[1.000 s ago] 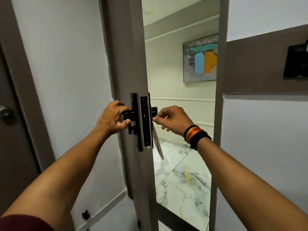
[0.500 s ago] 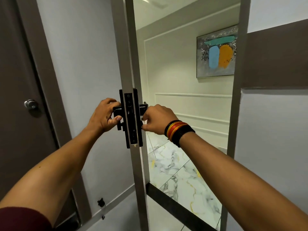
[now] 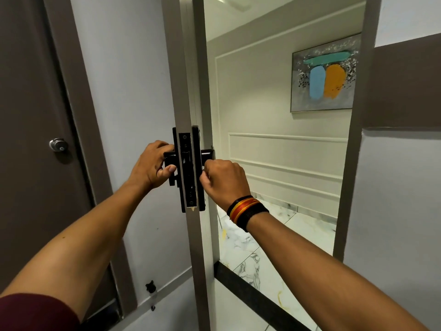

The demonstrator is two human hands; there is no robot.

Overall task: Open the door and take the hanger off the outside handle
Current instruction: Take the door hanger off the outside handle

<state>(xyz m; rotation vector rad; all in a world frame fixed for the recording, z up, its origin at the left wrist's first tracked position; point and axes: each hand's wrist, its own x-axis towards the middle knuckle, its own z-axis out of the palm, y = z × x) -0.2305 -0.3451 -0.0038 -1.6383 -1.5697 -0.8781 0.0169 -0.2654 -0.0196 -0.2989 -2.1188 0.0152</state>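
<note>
The grey door (image 3: 133, 80) stands ajar and I see it edge-on, with its black lock plate (image 3: 185, 168) facing me. My left hand (image 3: 152, 167) is wrapped around the black inside handle (image 3: 170, 156). My right hand (image 3: 223, 180) is closed in a fist just under the black outside handle (image 3: 207, 154), fingers pinched against the door's outer face. The hanger is almost fully hidden behind that hand and the door edge. Only a small pale tip (image 3: 192, 208) shows below the lock plate.
A brown door with a round metal knob (image 3: 58, 145) is close on the left. The right door jamb (image 3: 358, 139) bounds the opening. Beyond lie a marble floor (image 3: 243, 247), a dark threshold strip (image 3: 257, 295) and a painting (image 3: 325, 75). A black door stop (image 3: 150, 286) sits low on the wall.
The door has swung further open and the gap is wider. The white hanger seen dangling from the outside handle is now covered by my right hand, which has closed into a fist.
</note>
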